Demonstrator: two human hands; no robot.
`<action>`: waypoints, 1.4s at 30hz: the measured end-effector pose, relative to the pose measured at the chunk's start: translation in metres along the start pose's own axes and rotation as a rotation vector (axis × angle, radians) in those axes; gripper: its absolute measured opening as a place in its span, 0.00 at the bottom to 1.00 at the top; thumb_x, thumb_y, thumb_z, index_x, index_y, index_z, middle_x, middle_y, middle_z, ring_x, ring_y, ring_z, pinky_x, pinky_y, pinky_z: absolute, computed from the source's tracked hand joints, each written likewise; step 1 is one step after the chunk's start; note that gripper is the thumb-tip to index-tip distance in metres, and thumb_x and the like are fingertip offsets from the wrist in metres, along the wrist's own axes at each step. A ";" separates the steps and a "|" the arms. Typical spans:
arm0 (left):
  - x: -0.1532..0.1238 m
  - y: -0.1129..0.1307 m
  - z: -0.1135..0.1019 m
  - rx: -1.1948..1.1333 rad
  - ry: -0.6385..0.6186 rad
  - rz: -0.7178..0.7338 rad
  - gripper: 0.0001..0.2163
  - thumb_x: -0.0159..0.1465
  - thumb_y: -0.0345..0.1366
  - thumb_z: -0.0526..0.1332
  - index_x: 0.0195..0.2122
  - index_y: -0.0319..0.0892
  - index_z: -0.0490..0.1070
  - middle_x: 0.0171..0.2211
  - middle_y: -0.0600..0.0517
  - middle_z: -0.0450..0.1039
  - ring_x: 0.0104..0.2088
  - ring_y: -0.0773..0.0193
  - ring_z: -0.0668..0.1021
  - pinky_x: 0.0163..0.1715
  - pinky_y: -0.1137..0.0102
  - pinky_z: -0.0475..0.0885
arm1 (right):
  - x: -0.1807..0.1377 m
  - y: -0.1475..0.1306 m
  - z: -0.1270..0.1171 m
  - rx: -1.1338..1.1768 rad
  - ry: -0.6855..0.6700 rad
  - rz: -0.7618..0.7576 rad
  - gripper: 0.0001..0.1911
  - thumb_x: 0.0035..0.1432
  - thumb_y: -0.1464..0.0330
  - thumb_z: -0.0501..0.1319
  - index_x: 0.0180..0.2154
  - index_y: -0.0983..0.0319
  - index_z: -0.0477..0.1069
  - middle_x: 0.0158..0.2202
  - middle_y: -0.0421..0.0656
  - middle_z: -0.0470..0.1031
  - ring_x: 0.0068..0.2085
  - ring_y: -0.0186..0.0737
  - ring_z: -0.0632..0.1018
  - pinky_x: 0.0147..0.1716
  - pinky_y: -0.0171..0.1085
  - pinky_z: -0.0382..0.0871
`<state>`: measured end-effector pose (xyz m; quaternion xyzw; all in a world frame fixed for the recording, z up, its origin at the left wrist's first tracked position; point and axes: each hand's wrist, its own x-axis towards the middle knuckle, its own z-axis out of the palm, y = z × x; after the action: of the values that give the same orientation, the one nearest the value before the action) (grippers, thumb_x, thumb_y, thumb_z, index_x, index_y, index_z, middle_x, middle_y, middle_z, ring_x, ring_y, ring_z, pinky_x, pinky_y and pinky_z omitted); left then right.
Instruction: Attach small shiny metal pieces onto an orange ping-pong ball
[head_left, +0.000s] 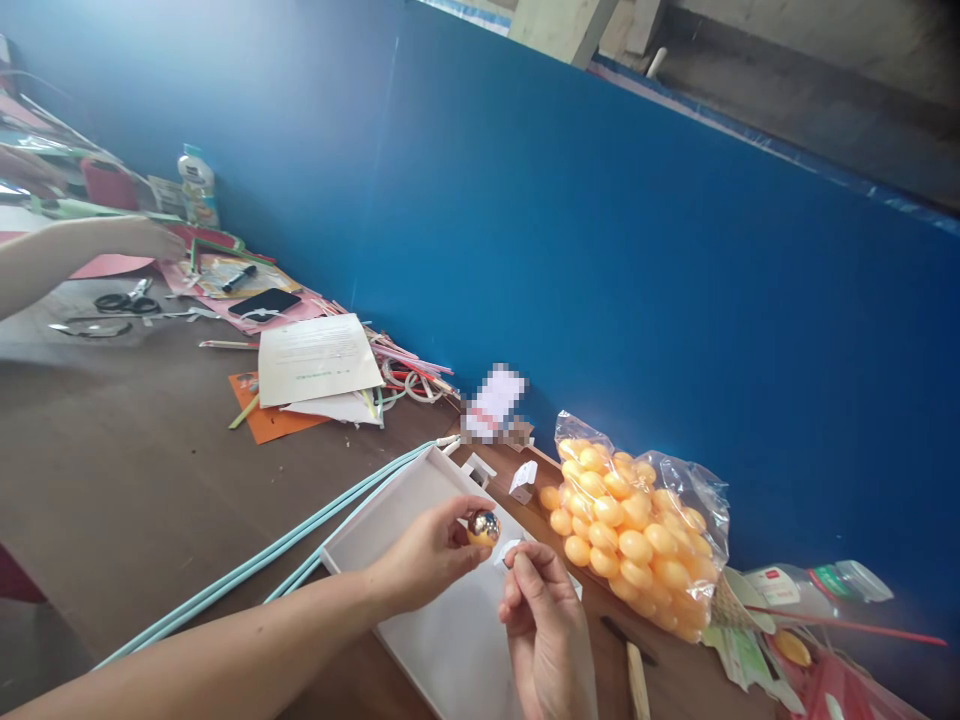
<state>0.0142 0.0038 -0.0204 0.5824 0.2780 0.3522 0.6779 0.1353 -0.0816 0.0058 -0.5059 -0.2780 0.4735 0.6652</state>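
Over the white tray (409,503), my left hand (439,545) grips a small shiny ball (484,528) between thumb and fingers. The ball is mirror-like, silvery on top and gold-orange below. My right hand (541,610) is just to its right, thumb and forefinger pinched together. Whatever lies in that pinch, if anything, is too small to make out. A bit of white paper (510,552) shows just behind those fingertips; I cannot tell whether they touch it. Folded white paper pieces (523,481) lie by the tray's far edge.
A clear bag of orange balls (634,540) stands at right, near a plastic bottle (814,585) and a wooden-handled tool (637,680). Pale blue tubes (300,530) run along the tray's left. Papers (319,362), scissors (127,300) and another person's arm (82,250) are farther left. A blue partition (562,250) rises behind.
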 end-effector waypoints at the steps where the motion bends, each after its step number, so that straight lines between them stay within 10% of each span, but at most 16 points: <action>1: 0.000 0.001 0.000 -0.001 -0.003 0.000 0.21 0.54 0.35 0.60 0.50 0.43 0.63 0.27 0.55 0.66 0.28 0.67 0.69 0.29 0.71 0.65 | 0.000 0.001 -0.002 0.010 -0.016 0.007 0.06 0.53 0.65 0.62 0.32 0.61 0.69 0.25 0.35 0.67 0.22 0.25 0.64 0.21 0.26 0.62; 42: -0.006 0.006 0.004 0.205 0.039 0.048 0.19 0.54 0.38 0.61 0.48 0.47 0.65 0.34 0.54 0.69 0.30 0.68 0.70 0.32 0.71 0.69 | 0.004 0.010 -0.003 -0.052 -0.065 -0.022 0.06 0.57 0.67 0.59 0.29 0.62 0.69 0.23 0.36 0.69 0.21 0.25 0.66 0.21 0.26 0.64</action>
<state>0.0132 -0.0031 -0.0143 0.6484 0.3116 0.3494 0.6003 0.1359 -0.0788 -0.0047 -0.5042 -0.3173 0.4750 0.6477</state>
